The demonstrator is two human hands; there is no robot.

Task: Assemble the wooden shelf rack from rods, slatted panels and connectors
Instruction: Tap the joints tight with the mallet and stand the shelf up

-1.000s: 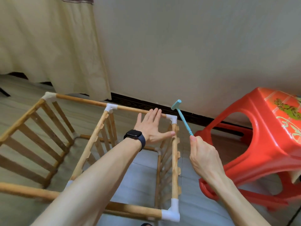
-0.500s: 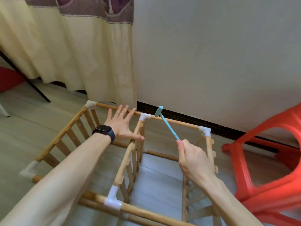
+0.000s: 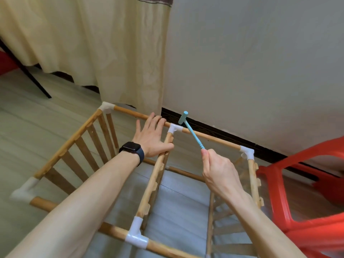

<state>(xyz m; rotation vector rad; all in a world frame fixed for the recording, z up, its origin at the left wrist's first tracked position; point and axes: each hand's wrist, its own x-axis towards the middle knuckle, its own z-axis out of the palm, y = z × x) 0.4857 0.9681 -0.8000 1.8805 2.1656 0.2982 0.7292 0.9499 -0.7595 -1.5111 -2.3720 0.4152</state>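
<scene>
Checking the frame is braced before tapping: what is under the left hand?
The left hand lies open, fingers over the far rod, thumb against the middle panel's top rail, beside the white connector. The rod's stretch beneath the fingers is covered.

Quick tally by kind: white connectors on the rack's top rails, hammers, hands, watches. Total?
White connectors: 5
Blue hammer: 1
Hands: 2 (left, right)
Watch: 1
Total: 9

Soft, even light, perhaps through the curtain (image 3: pixel 93 43); shadows faint. Wide-angle bending at the edges; the red stool (image 3: pixel 307 211) and near-left connector (image 3: pixel 24 189) look blurred.
</scene>
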